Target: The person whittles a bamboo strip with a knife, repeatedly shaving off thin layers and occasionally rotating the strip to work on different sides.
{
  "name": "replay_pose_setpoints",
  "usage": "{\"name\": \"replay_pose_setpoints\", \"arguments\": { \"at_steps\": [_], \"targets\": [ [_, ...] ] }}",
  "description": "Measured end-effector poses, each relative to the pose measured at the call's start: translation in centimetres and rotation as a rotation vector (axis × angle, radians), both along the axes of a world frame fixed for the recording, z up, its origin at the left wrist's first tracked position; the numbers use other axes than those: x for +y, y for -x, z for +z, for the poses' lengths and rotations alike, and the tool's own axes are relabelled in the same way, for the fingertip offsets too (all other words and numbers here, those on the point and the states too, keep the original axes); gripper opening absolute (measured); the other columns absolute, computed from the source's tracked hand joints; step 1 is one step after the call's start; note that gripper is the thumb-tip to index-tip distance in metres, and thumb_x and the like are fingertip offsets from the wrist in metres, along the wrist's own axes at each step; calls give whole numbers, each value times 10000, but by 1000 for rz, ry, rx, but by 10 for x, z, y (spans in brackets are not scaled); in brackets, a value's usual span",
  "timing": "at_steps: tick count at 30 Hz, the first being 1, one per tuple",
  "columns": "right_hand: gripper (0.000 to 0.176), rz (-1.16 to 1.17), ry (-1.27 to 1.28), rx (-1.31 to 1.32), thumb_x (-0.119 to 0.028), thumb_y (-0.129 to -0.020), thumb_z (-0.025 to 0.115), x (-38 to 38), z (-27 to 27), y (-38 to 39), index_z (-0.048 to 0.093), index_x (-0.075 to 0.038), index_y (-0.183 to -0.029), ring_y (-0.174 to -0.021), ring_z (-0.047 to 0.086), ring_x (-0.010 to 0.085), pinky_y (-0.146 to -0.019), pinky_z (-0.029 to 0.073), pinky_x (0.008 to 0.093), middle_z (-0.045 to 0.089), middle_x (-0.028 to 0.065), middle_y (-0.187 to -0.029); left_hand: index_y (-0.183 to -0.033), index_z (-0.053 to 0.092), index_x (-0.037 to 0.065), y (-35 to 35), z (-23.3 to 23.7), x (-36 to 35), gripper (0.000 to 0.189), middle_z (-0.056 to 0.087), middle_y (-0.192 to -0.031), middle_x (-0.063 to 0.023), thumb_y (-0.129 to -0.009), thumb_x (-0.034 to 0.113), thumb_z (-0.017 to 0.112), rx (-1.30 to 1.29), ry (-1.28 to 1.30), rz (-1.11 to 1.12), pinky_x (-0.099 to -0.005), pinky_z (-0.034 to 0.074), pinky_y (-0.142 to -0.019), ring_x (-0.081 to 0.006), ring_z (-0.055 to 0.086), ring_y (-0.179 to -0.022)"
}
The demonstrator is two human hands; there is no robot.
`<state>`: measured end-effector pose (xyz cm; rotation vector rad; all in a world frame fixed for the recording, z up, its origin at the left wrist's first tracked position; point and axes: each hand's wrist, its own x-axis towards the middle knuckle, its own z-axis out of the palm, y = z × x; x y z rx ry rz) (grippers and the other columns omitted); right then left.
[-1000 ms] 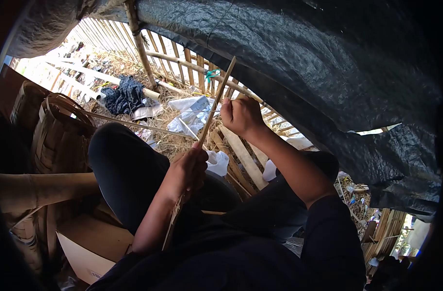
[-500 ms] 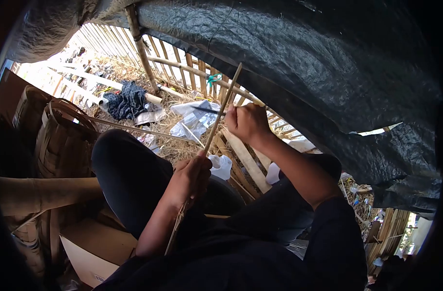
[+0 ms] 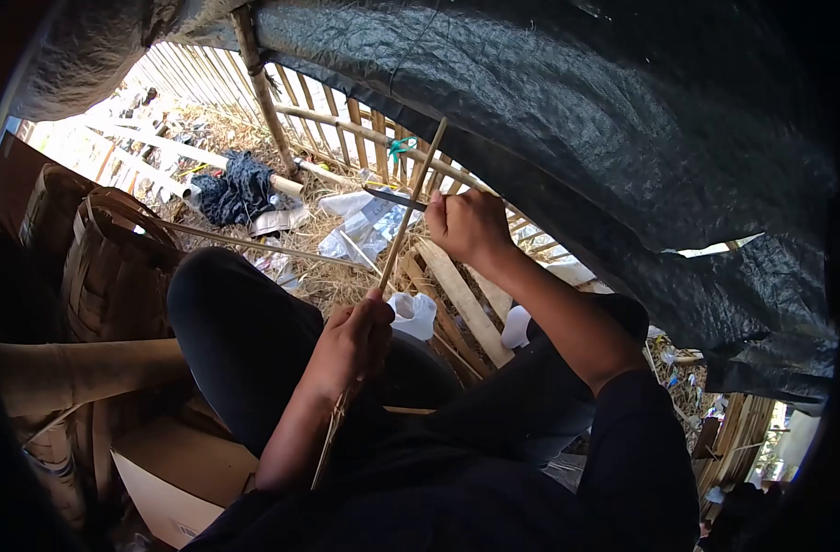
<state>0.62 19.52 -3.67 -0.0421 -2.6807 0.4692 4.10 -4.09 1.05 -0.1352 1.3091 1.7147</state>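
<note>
My left hand point(image 3: 354, 339) is wrapped round a thin bamboo strip point(image 3: 411, 207), above my left thigh. The strip slants up and away, its far tip rising over the fence, while its near end runs down along my left forearm. In my right hand point(image 3: 471, 224) is a knife point(image 3: 394, 197), closed in the fist with the thumb along its handle. The dark blade points left and crosses the strip in its upper half. The knife's handle is mostly hidden by my fingers.
Woven baskets point(image 3: 116, 267) and a thick bamboo pole point(image 3: 89, 373) stand at the left, above a cardboard box point(image 3: 176, 469). Ahead lie dark cloth point(image 3: 241, 189), plastic bags point(image 3: 360, 225) and wooden planks point(image 3: 464, 299) on straw. A black tarp point(image 3: 576, 120) hangs over a bamboo fence point(image 3: 323, 115).
The blade shows more plainly now, still across the strip. My right hand has shifted slightly, and the strip's tip sits a little further left.
</note>
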Motion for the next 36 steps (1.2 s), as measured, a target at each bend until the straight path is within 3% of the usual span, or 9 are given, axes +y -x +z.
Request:
{"name": "replay_pose_setpoints", "arguments": {
  "at_steps": [7,11,20,22,27,30,33,36],
  "targets": [
    [454,-27,10,-16,-237,-871,514,-1,3,-3,574,-30,-472,-425,580,339,-460,489,438,524,181,-446,-741,472,119,0,-4,1,409,355,-520,73,-1019,409,396,-12,-20,1,-204,204,-328,-29,277,-355],
    [452,46,72,110,-248,-873,530,18,-7,1,590,-28,-482,-394,562,333,-448,491,413,512,170,-427,-739,467,118,-3,1,-1,414,354,-518,74,-1020,413,392,-15,-29,-17,-200,213,-326,-29,278,-350],
    [459,-54,-13,-38,-211,-888,497,14,16,3,564,-27,-473,-448,572,381,-506,492,460,515,200,-461,-721,451,139,-3,-6,-1,400,355,-525,78,-1018,404,411,-48,-82,-17,-201,229,-338,-28,305,-365],
    [465,86,-15,8,-219,-891,495,7,19,-3,564,-25,-475,-457,576,382,-506,491,459,521,204,-470,-721,449,140,-4,2,-1,391,347,-521,80,-1021,390,414,-41,-21,-14,-206,229,-343,-28,299,-370],
    [444,-9,-18,-77,-211,-884,506,13,14,3,572,-29,-484,-467,580,376,-519,492,452,532,195,-479,-721,452,140,-3,-2,1,392,348,-517,77,-1018,394,420,-28,-15,-17,-208,227,-340,-30,291,-364],
    [443,97,19,-45,-210,-881,514,8,12,-6,557,-21,-483,-484,587,389,-517,485,463,524,210,-484,-716,444,143,-4,-1,0,397,347,-511,75,-1013,404,427,-44,-31,-11,-207,226,-338,-31,290,-358],
    [453,-52,49,-108,-206,-898,494,24,8,7,556,-1,-498,-488,580,399,-523,479,469,522,217,-492,-726,451,133,-4,-3,-2,397,339,-514,72,-1016,402,415,-71,-58,-16,-218,214,-340,-41,280,-363],
    [448,57,69,-4,-239,-880,506,8,4,-6,579,-11,-501,-448,581,364,-512,502,458,543,194,-475,-736,449,137,-2,0,-4,395,319,-510,69,-1019,407,392,-100,-108,-29,-229,205,-341,-53,263,-360]
  ]
}}
